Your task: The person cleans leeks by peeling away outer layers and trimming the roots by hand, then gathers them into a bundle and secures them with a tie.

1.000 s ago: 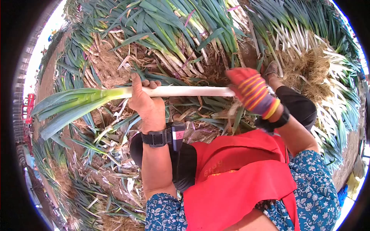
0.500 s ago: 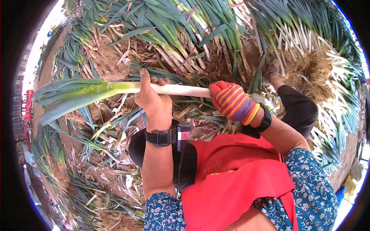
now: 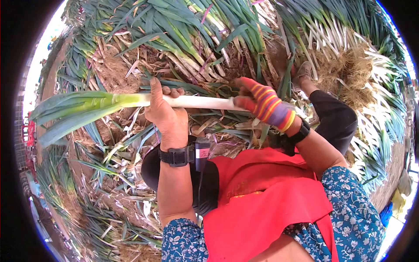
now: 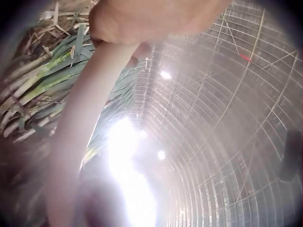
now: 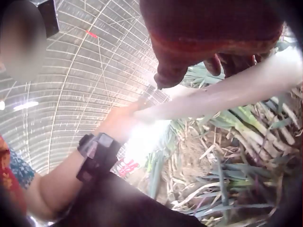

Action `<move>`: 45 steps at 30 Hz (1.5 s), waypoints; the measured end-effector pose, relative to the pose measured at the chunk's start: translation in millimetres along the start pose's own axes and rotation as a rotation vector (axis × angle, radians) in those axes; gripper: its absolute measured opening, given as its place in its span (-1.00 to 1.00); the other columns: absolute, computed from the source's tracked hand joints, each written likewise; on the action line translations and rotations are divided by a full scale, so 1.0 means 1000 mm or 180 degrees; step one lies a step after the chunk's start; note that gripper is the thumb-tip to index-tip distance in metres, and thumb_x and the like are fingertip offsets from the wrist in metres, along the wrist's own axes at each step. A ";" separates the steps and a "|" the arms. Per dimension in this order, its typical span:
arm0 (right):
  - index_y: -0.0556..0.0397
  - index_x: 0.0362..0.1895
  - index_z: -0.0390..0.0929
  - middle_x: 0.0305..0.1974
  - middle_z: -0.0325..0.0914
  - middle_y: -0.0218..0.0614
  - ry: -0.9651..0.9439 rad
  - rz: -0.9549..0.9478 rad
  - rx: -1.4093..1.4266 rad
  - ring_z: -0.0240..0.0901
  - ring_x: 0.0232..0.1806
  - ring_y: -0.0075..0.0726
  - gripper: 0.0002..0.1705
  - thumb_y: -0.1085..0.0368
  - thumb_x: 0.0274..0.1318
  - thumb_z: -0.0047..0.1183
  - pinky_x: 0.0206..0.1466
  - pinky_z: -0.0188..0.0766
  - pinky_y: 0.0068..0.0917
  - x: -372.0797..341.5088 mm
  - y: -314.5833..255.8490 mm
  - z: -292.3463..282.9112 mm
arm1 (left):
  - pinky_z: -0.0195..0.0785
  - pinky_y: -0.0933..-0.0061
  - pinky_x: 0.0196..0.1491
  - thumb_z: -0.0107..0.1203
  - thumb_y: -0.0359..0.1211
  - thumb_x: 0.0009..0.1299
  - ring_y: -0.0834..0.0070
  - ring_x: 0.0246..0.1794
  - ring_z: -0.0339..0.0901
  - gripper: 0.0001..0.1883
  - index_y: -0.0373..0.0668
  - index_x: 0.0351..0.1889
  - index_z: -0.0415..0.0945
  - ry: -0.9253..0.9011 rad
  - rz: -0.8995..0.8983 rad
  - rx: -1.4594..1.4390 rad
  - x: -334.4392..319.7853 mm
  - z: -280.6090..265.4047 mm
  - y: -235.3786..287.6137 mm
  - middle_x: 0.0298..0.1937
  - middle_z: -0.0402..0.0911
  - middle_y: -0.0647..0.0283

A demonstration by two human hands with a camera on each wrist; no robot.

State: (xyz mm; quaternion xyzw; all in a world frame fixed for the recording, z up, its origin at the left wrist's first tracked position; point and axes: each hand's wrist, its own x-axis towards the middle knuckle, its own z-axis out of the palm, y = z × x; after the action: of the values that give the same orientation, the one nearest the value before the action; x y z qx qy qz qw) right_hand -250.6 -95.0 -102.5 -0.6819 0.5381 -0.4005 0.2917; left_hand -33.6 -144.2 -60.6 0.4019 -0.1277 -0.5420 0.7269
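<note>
One long leek (image 3: 198, 102) lies level across the head view, green leaves to the left, bare white stalk to the right. The bare left hand (image 3: 168, 115) grips it where green turns white, thumb pointing up. At the stalk's right end is the right hand (image 3: 266, 105) in a striped red, yellow and purple glove, thumb and fingers parted beside the stalk. The left wrist view has the left hand (image 4: 156, 21) round the pale stalk (image 4: 85, 118). Over the stalk (image 5: 222, 97) in the right wrist view is the dark-looking glove (image 5: 213, 38); its finger contact is unclear.
Leeks with green tops (image 3: 174, 26) are heaped beyond the hands. White-stalked leeks (image 3: 371, 118) with tangled roots (image 3: 353, 78) lie at the right. Loose leaves and peelings (image 3: 126, 153) litter the soil at the left. A red apron (image 3: 266, 201) covers the person's lap.
The gloved hand came left to the stalk and closed on it, then its fingers parted and it shifted slightly right. The left hand kept its grip while the leek moved slightly right, then back left.
</note>
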 end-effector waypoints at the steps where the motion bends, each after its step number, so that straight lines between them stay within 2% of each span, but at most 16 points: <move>1: 0.14 -0.19 0.50 -0.44 0.52 -0.05 0.0020 0.0009 -0.0008 0.48 -0.38 0.06 -0.64 0.16 -0.03 0.10 -0.37 0.42 -0.22 0.002 -0.001 0.005 | 0.24 0.31 -0.33 0.17 -0.32 0.28 0.56 -0.64 0.18 -0.77 -0.14 -0.39 0.31 -0.0077 -0.0034 -0.0029 0.000 0.000 0.000 -0.60 0.27 0.40; 8: 0.01 -0.50 0.40 -0.66 0.41 -0.27 -0.0197 -0.1464 -0.2577 0.40 -0.58 -0.11 -0.82 0.17 -0.10 -0.07 -0.55 0.34 -0.28 -0.007 0.072 -0.012 | 0.24 0.34 -0.50 0.26 -0.28 0.20 0.57 -0.70 0.20 -0.70 -0.15 -0.51 0.31 0.0261 0.0179 0.0164 0.004 -0.005 0.003 -0.64 0.25 0.38; 12: -0.02 -0.41 0.48 -0.50 0.54 -0.20 -0.1726 0.0388 -0.3771 0.52 -0.42 -0.09 -0.83 0.20 -0.07 -0.06 -0.44 0.42 -0.19 -0.063 0.161 -0.053 | 0.23 0.36 -0.51 0.25 -0.30 0.21 0.57 -0.71 0.19 -0.71 -0.15 -0.50 0.31 0.0112 0.0195 0.0198 0.007 -0.011 0.008 -0.64 0.25 0.39; 15: 0.09 -0.28 0.46 -0.31 0.55 -0.03 -0.2048 0.1196 -0.3552 0.53 -0.29 -0.03 -0.68 0.11 -0.04 0.02 -0.33 0.42 -0.16 -0.086 0.188 -0.087 | 0.20 0.38 -0.45 0.21 -0.32 0.24 0.58 -0.69 0.16 -0.75 -0.12 -0.51 0.31 0.0070 0.0259 0.0246 0.005 -0.005 0.016 -0.64 0.23 0.41; 21: 0.10 0.18 0.25 0.06 0.37 -0.01 -0.0571 -0.0484 -0.1108 0.31 0.07 0.05 -0.19 0.04 -0.17 0.22 0.14 0.23 -0.20 -0.047 0.039 -0.067 | 0.16 0.43 -0.44 0.17 -0.39 0.24 0.59 -0.63 0.14 -0.76 -0.05 -0.52 0.27 -0.0635 -0.0107 0.0568 -0.007 0.018 -0.007 -0.62 0.19 0.42; 24: 0.06 0.01 0.39 -0.24 0.54 -0.05 -0.1312 0.0609 -0.0571 0.47 -0.21 0.05 -0.28 0.03 -0.29 0.31 -0.12 0.37 -0.19 -0.068 0.031 -0.021 | 0.32 0.45 -0.50 0.09 -0.43 0.25 0.59 -0.62 0.34 -0.84 -0.14 -0.49 0.31 -0.1311 -0.0159 0.1112 -0.050 0.062 -0.037 -0.64 0.31 0.37; 28: 0.04 -0.21 0.51 -0.45 0.55 -0.15 0.0206 0.1490 0.0941 0.49 -0.39 -0.21 -0.50 0.06 -0.26 0.32 -0.28 0.38 -0.35 -0.102 0.051 -0.044 | 0.44 0.48 -0.36 0.13 -0.47 0.17 0.52 -0.42 0.48 -0.80 -0.29 -0.29 0.38 -0.2700 -0.0247 0.1814 -0.126 0.132 -0.097 -0.42 0.46 0.23; 30: 0.06 -0.14 0.46 -0.33 0.52 -0.28 0.1614 0.0743 0.1842 0.45 -0.27 -0.45 -0.66 0.21 0.00 0.17 -0.28 0.40 -0.46 -0.116 0.089 -0.067 | 0.37 0.47 -0.09 0.15 -0.48 0.16 0.46 -0.13 0.47 -0.67 -0.32 -0.11 0.37 -0.4205 0.1823 0.3197 -0.159 0.160 -0.123 -0.17 0.46 0.14; 31: -0.04 -0.03 0.42 -0.13 0.44 -0.35 0.2699 0.0744 0.4403 0.39 -0.10 -0.35 -0.66 0.30 0.06 0.08 -0.04 0.35 -0.44 -0.131 0.145 -0.050 | 0.34 0.48 -0.05 0.15 -0.47 0.18 0.44 -0.09 0.45 -0.67 -0.29 -0.08 0.39 -0.4525 0.1364 0.2966 -0.175 0.169 -0.136 -0.13 0.45 0.14; 34: 0.08 -0.24 0.40 -0.47 0.39 -0.43 0.3117 0.0196 0.3417 0.34 -0.46 -0.49 -0.86 0.29 0.17 -0.07 -0.37 0.36 -0.59 -0.119 0.152 -0.179 | 0.30 0.49 -0.02 0.14 -0.46 0.22 0.46 -0.04 0.42 -0.75 -0.22 -0.13 0.50 -0.5250 -0.0003 0.2544 -0.184 0.171 -0.155 -0.01 0.43 0.13; 35: 0.10 -0.32 0.44 -0.59 0.41 -0.41 0.3374 0.0562 0.0112 0.32 -0.56 -0.46 -0.76 0.17 0.13 0.01 -0.46 0.33 -0.56 -0.128 0.179 -0.209 | 0.32 0.54 -0.07 0.13 -0.47 0.24 0.51 -0.11 0.45 -0.84 -0.29 -0.23 0.53 -0.5103 0.0066 0.2555 -0.181 0.170 -0.155 -0.05 0.49 0.16; 36: 0.09 -0.41 0.45 -0.62 0.43 -0.38 0.3713 -0.0127 0.1754 0.35 -0.64 -0.43 -0.69 0.08 0.12 0.02 -0.60 0.30 -0.55 -0.103 0.141 -0.294 | 0.34 0.60 -0.13 0.12 -0.45 0.25 0.55 -0.22 0.51 -0.85 -0.34 -0.26 0.54 -0.4638 -0.0931 0.3009 -0.164 0.167 -0.152 -0.18 0.56 0.21; 39: 0.08 -0.25 0.45 -0.55 0.47 -0.30 0.4304 0.1927 0.3058 0.44 -0.51 -0.26 -0.47 -0.16 0.01 0.09 -0.50 0.46 -0.30 -0.108 0.218 -0.411 | 0.37 0.61 -0.24 0.07 -0.42 0.27 0.58 -0.35 0.52 -0.81 -0.37 -0.24 0.52 -0.3795 -0.1051 0.3453 -0.106 0.154 -0.137 -0.33 0.58 0.23; 41: 0.05 -0.22 0.48 -0.42 0.54 -0.25 0.2952 0.2313 0.0902 0.51 -0.36 -0.25 -0.55 -0.07 0.01 0.08 -0.42 0.47 -0.31 -0.094 0.260 -0.377 | 0.40 0.57 -0.28 0.05 -0.42 0.28 0.55 -0.38 0.53 -0.81 -0.36 -0.23 0.49 -0.3011 -0.1326 0.3254 -0.068 0.138 -0.132 -0.35 0.58 0.21; 43: 0.08 -0.19 0.51 -0.37 0.54 -0.23 0.0734 0.0599 -0.1796 0.50 -0.31 -0.30 -0.63 0.12 -0.05 0.12 -0.33 0.45 -0.37 -0.056 0.293 -0.305 | 0.41 0.53 -0.30 0.03 -0.42 0.29 0.50 -0.39 0.53 -0.83 -0.37 -0.26 0.47 -0.2238 -0.1528 0.3003 -0.042 0.122 -0.129 -0.36 0.57 0.20; 45: 0.10 -0.15 0.54 -0.31 0.55 -0.20 0.0133 -0.0468 -0.2156 0.49 -0.26 -0.34 -0.65 0.31 -0.11 0.17 -0.24 0.42 -0.43 -0.002 0.299 -0.214 | 0.39 0.54 -0.31 0.00 -0.42 0.30 0.51 -0.42 0.52 -0.86 -0.35 -0.31 0.46 -0.1668 -0.1638 0.2963 -0.028 0.115 -0.129 -0.41 0.56 0.21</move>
State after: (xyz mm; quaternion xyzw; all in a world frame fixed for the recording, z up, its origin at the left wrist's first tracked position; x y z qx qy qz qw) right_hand -584.4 -161.0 -241.7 -0.7687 0.5957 -0.2330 0.0081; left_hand -204.1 -182.1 -72.5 0.5492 -0.4257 -0.6690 0.2637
